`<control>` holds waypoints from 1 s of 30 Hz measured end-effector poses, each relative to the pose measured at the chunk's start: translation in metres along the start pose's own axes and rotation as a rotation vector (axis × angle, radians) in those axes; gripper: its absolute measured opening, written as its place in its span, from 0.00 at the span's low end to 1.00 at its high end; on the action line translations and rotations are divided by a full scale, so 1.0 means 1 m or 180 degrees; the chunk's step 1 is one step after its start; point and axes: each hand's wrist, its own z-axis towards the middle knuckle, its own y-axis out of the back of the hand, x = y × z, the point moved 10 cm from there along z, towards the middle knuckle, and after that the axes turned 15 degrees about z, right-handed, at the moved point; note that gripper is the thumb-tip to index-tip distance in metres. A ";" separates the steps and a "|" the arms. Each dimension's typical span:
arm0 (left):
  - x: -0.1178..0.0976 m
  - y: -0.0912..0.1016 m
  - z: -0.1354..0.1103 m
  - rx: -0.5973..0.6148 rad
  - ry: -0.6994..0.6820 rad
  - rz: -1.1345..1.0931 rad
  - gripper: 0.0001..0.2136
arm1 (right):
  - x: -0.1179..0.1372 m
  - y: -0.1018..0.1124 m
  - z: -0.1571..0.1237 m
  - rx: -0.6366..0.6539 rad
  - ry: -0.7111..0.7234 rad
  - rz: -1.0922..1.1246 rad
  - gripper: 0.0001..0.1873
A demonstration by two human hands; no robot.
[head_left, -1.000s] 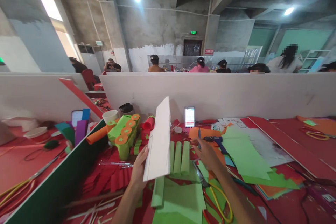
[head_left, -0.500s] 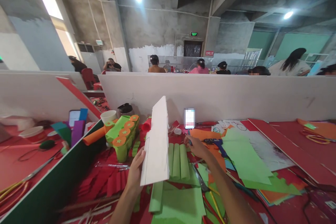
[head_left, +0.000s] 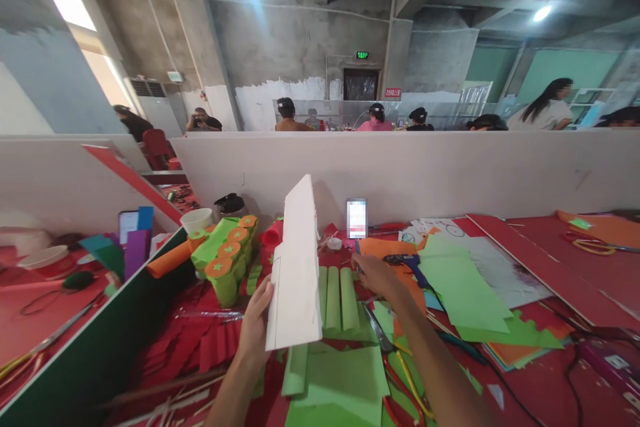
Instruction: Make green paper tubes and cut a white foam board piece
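Left hand (head_left: 257, 312) is gripping a tilted white board (head_left: 299, 273); right hand (head_left: 373, 273), arm extended forward, is pinching a pen (head_left: 357, 247).

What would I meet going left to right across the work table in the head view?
White bowl, purple strip, orange roll, left hand, white board, light green rolls, right hand, light green sheet, scissors at far right.

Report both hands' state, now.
Left hand: closed, holding the white board by its edge.
Right hand: closed, seemingly on a slim blue pen, mostly hidden.
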 end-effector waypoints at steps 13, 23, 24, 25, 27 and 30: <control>-0.004 -0.005 -0.002 0.0083 -0.0039 -0.0022 0.24 | 0.019 0.000 0.003 0.0125 0.0213 0.0297 0.08; -0.002 0.005 -0.004 -0.0214 0.0104 -0.0018 0.29 | 0.029 0.000 -0.003 0.0452 0.0336 0.0930 0.04; -0.001 0.005 -0.003 -0.0218 0.0111 -0.0020 0.29 | 0.029 0.001 -0.003 0.0407 0.0314 0.0988 0.06; -0.001 0.006 -0.003 -0.0214 0.0109 -0.0023 0.28 | 0.031 0.000 -0.002 0.0371 0.0302 0.1047 0.08; 0.000 0.005 -0.003 -0.0190 0.0094 -0.0029 0.26 | 0.038 -0.007 -0.001 0.0373 0.0322 0.1161 0.13; 0.001 0.005 -0.002 -0.0152 0.0120 0.0007 0.25 | 0.048 -0.024 0.001 0.0540 0.0397 0.1318 0.13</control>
